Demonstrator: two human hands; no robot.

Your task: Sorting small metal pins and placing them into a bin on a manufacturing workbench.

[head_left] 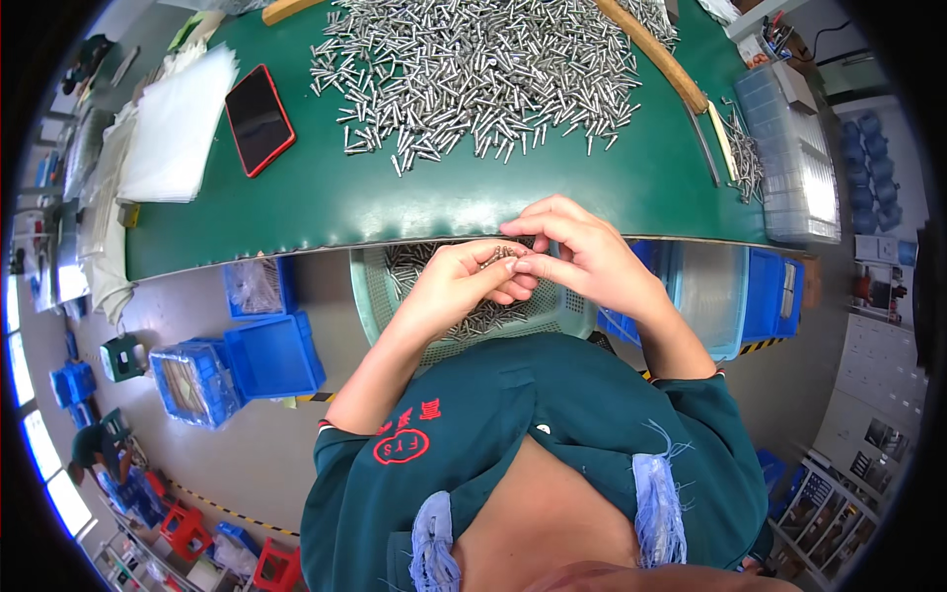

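Observation:
My left hand (462, 280) is curled round several small metal pins (501, 256), whose ends show between the fingers. My right hand (580, 255) meets it, thumb and fingertips closed at the same pins; what exactly they pinch is hidden. Both hands are just off the table's front edge, above a pale green mesh basket (577, 318) with more such pins (490, 318) in it. On the green table (414, 202), beyond my hands, a large heap of shiny metal pins (483, 79) is spread out.
A wooden bar (656, 54) flanks the heap at right, near a smaller pile of pins (745, 163) and clear plastic boxes (789, 148). At left lie a red-edged phone (260, 120) and white sheets (178, 128). Blue bins (274, 355) stand on the floor.

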